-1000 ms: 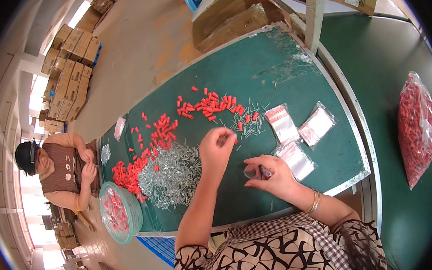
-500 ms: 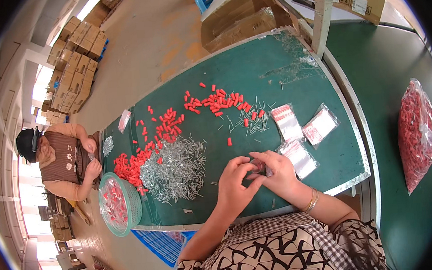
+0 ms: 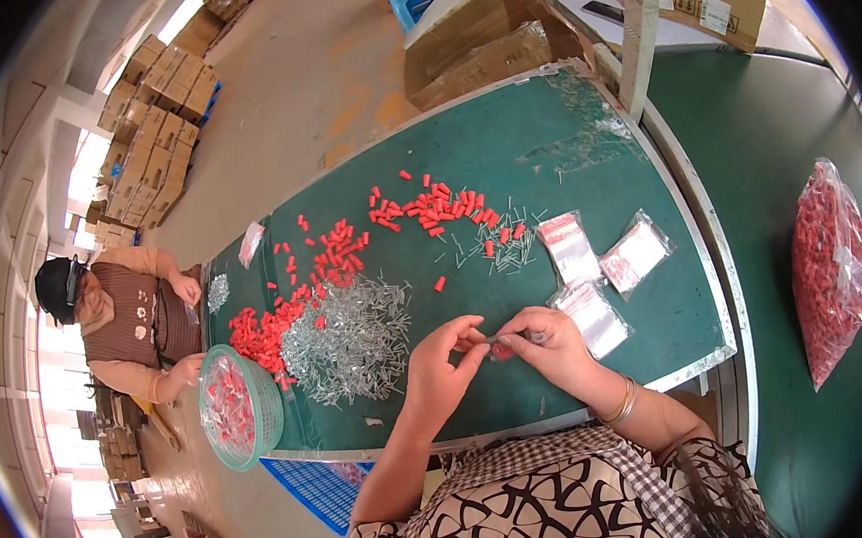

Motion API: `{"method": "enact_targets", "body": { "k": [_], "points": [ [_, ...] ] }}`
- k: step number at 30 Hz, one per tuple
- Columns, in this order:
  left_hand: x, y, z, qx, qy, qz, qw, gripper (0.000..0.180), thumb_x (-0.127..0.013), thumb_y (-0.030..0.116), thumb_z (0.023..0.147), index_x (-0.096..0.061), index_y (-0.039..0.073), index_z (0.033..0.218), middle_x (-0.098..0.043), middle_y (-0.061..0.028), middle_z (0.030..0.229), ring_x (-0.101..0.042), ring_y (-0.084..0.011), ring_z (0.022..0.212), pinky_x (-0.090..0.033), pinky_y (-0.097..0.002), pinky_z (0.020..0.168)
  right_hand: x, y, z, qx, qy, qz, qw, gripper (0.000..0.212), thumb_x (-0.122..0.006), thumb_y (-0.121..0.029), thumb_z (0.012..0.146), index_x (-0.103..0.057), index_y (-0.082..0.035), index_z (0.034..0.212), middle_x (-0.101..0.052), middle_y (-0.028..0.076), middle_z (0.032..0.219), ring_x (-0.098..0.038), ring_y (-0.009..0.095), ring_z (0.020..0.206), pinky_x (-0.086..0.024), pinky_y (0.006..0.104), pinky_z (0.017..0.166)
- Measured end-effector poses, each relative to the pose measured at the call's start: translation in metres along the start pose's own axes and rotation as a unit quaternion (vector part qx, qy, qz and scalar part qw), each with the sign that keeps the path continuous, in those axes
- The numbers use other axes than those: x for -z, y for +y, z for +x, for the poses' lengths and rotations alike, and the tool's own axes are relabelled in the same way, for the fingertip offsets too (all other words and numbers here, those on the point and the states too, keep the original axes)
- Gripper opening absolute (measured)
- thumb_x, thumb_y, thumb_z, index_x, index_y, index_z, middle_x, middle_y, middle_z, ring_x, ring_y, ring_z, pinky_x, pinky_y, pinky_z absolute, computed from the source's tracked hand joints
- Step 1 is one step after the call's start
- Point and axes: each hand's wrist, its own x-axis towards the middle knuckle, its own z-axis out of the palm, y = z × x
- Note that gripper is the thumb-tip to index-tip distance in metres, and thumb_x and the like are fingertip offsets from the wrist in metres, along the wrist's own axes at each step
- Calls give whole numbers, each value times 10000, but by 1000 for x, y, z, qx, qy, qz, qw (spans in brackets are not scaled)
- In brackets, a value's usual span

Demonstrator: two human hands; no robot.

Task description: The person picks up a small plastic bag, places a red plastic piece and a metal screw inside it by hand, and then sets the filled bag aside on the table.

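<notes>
Your right hand (image 3: 554, 345) and left hand (image 3: 444, 360) meet fingertip to fingertip, both pinched nearly closed on a small clear bag (image 3: 509, 339) with a red plug (image 3: 500, 350) at its mouth. The bag lies crosswise between your fingers, nearer the right. Whether anything is inside is too small to tell. Beyond your left fingers lies the pile of nails (image 3: 346, 337); past your right, the flat packets (image 3: 594, 313).

Patterned top, gold bangle (image 3: 620, 403)
</notes>
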Motion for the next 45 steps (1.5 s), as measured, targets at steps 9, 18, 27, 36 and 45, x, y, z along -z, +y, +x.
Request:
{"method": "enact_targets", "body": {
  "k": [9,18,27,36,45],
  "points": [
    [-5,-10,4,-49,-4,34,998,116,-673,-9,763,-645,13,874,-620,-76,796,-612,-196,729,-483,-293,628,-5,2,-1,-22,19,63,998,47,-648,-14,854,-667,28,867,-632,87,825,-669,148,741,-540,253,665],
    [-4,-14,5,-49,-12,45,998,92,-656,-22,748,-620,16,824,-607,-69,764,-603,-195,711,-471,-297,607,1,-3,-1,38,27,-85,995,45,-677,-35,800,-683,-29,843,-631,75,803,-617,180,729,-473,296,615],
    [8,-17,1,-8,6,43,999,88,-656,-37,742,-620,0,814,-609,-55,768,-595,-142,699,-455,-256,638,0,-5,0,4,33,-78,996,26,-666,-34,809,-686,-30,825,-613,62,783,-584,165,691,-449,281,611],
    [10,-21,-11,-18,0,39,999,76,-654,-15,764,-626,4,831,-611,-65,796,-613,-162,715,-480,-276,642,-12,-5,1,35,-8,-101,994,59,-702,-9,749,-689,-40,798,-623,56,775,-573,168,668,-445,284,592],
    [61,-32,-54,54,143,78,985,57,-655,25,799,-648,32,855,-625,-27,799,-594,-99,720,-470,-238,631,1,14,-6,-84,20,47,995,69,-586,-51,909,-648,-22,896,-568,16,754,-458,39,515,-342,193,427]
  ]
}}
